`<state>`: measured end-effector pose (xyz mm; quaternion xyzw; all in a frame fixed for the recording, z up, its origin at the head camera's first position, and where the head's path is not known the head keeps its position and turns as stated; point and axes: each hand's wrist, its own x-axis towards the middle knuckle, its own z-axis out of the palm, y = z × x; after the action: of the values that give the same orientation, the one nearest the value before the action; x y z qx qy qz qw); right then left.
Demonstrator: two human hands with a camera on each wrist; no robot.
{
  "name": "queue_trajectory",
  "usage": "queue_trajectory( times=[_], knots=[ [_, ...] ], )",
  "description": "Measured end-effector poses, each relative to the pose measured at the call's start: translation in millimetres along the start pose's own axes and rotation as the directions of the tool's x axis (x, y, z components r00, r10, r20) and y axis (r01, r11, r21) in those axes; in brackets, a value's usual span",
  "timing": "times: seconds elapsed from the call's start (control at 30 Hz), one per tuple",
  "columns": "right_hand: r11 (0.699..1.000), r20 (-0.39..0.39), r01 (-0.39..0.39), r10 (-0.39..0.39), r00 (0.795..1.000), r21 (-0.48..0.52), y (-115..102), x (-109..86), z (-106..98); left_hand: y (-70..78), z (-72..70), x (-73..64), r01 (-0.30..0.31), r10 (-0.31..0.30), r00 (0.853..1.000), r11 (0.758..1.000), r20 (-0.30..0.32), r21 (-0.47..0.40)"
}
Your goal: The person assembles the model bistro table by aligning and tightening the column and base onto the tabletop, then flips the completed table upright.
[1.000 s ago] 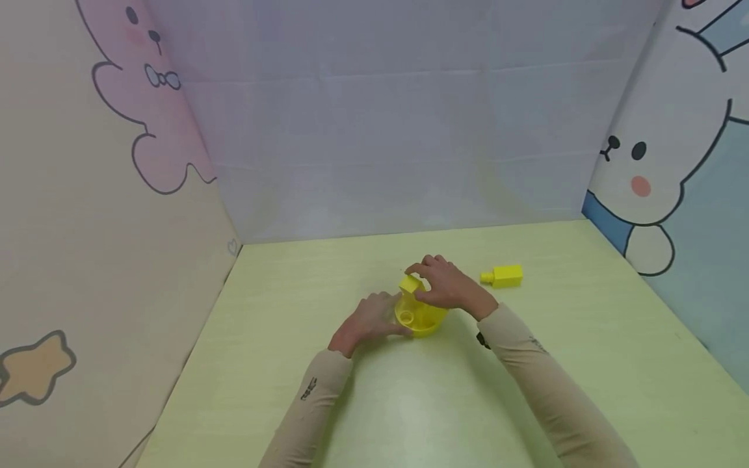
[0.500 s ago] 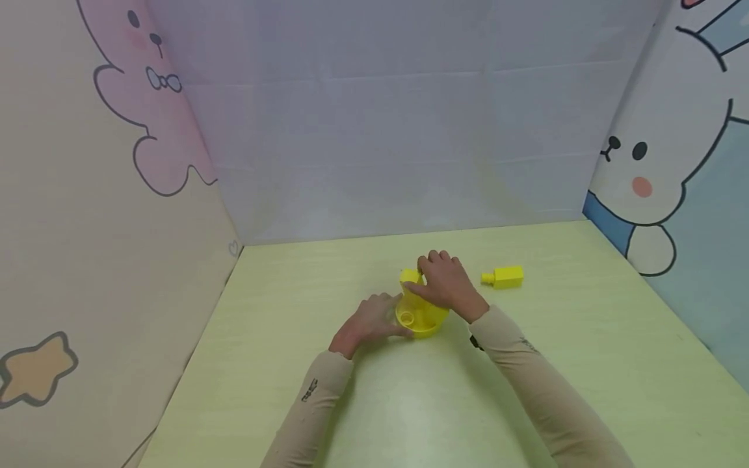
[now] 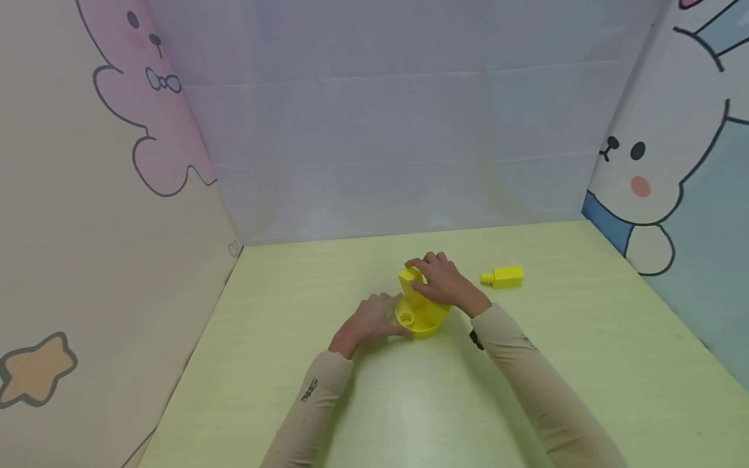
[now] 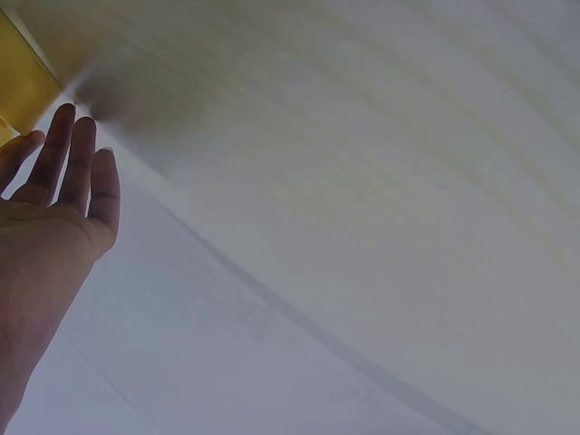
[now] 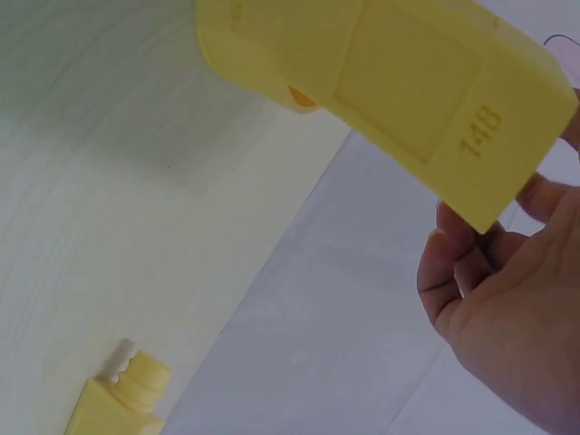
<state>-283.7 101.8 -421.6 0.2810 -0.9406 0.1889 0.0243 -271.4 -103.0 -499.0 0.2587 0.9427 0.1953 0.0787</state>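
Observation:
A round yellow base with a raised ring-shaped socket sits on the table. My left hand holds its left side, thumb on the near edge and index finger on the far side; in the left wrist view the other fingers of the left hand are nearly straight. A yellow rectangular block stands upright on the base, marked "148" in the right wrist view. My right hand grips its upper end between thumb and fingers. The block's lower end and how it joins the base are hidden.
A second yellow block with a threaded, bottle-like neck lies on its side to the right, neck pointing left. The pale table meets a light cloth backdrop behind, with cartoon-printed panels at both sides.
My right hand shifts its fingers on the block's top, loosening midway, then closing round it again. The block has turned slightly. My left hand and the base stay put.

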Motion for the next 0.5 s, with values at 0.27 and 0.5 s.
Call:
queue_trajectory(
  times=[0.27,0.5],
  knots=[
    [0.987,-0.038,-0.146,0.144,0.989,-0.061,6,0.1,2,-0.5,0.5,-0.9,0.018,-0.018,1.0,1.0,0.003,0.001],
    [0.986,-0.074,-0.125,0.117,0.99,-0.112,11,-4.7,2,-0.4,1.8,-1.0,0.036,-0.036,0.999,0.999,0.003,-0.007]
  ],
)
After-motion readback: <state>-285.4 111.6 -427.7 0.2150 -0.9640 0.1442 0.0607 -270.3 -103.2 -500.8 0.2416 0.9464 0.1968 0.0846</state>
